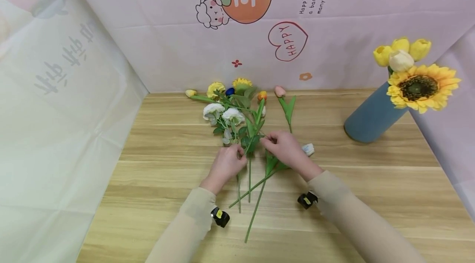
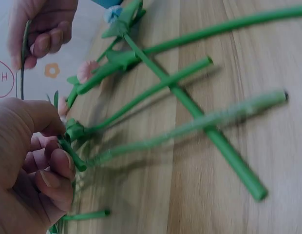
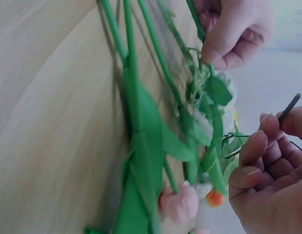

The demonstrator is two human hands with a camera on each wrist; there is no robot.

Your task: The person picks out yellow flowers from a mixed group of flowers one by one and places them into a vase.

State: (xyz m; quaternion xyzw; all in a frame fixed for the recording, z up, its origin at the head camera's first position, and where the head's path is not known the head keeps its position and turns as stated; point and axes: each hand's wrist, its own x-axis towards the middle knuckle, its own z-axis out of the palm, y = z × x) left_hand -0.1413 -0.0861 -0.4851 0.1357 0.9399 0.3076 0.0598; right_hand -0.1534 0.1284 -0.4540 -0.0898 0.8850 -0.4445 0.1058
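My left hand [image 1: 227,163] pinches a green flower stem [image 2: 78,160] between thumb and fingers, its short cut end poking out in the left wrist view. To its right, my right hand [image 1: 283,147] pinches a thin dark stem [image 3: 290,106] above the pile. Which bloom each stem carries is hard to tell. Ahead of the hands lie white blooms [image 1: 233,116], an orange tulip [image 1: 262,95], a yellow ruffled flower [image 1: 216,89], a sunflower [image 1: 242,83] and a dark blue flower [image 1: 230,91]. A pink tulip [image 1: 280,91] lies apart on the right.
A blue vase [image 1: 371,116] at the right holds a large sunflower [image 1: 418,88] and several tulips [image 1: 400,60]. Loose green stems [image 1: 256,211] cross on the wooden table [image 1: 156,197]. A pale blue flower [image 1: 308,149] lies beside the right wrist. Printed cloth [image 1: 167,48] hangs behind.
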